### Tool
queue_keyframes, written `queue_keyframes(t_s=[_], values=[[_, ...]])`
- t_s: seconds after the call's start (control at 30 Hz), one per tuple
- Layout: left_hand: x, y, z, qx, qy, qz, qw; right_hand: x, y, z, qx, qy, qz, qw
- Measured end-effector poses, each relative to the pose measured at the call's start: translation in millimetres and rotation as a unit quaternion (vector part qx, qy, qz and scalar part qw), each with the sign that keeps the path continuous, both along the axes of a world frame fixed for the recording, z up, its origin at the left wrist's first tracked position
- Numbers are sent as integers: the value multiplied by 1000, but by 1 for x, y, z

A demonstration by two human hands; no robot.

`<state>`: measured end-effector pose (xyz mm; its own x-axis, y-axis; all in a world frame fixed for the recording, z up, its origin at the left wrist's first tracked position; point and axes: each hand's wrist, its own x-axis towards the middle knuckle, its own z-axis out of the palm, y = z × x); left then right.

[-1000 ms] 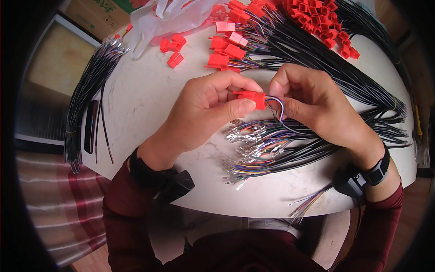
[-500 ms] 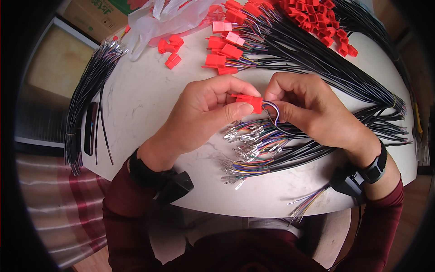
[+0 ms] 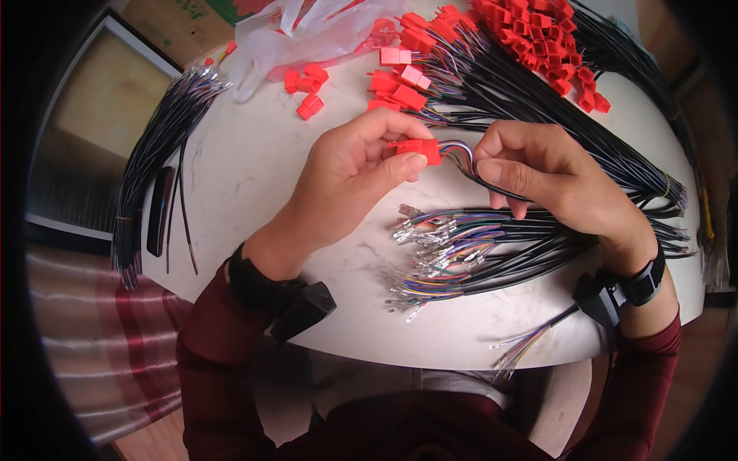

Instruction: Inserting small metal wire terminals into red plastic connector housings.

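Between the thumb and fingers of my left hand [image 3: 338, 173] is a red plastic connector housing [image 3: 429, 151]. Thin coloured wires [image 3: 460, 146] come out of its right end in a curve and run into a black cable [image 3: 492, 187]. My right hand [image 3: 565, 173] is closed on that cable, a short way from the housing. Just below both hands lies a bundle of black cables [image 3: 530, 261], its bare crimped terminals [image 3: 434, 242] pointing left. My fingertips hide part of the housing.
Cables with red housings [image 3: 530, 84] fill the back right, beside a heap of red housings [image 3: 538, 38]. Loose red housings [image 3: 310, 106] lie near a plastic bag [image 3: 307, 34]. Another cable bundle [image 3: 157, 161] and a dark slim object [image 3: 159, 211] lie left. One cable end [image 3: 530, 343] sits at the front edge.
My right hand has drawn back from the housing along the cable, so more wire shows between the hands. My left hand and the housing have shifted slightly up, away from me.
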<state>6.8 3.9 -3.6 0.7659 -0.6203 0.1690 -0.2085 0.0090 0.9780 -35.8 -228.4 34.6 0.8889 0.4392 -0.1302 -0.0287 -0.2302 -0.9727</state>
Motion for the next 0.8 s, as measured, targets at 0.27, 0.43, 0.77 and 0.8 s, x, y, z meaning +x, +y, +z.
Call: queue_keyframes(t_s=[0.27,0.43,0.77,0.8], values=[[1,0,0,-11,26,5,1000,0,-3,-2,-25,-60,-26,998],[1,-3,3,-1,36,18,999,6,-8,-5,-44,-100,-17,994],[6,-1,2,-14,20,58,998,11,-32,6,-108,-91,42,989],[6,0,2,-16,11,72,997,13,-37,9,-124,-72,36,989]])
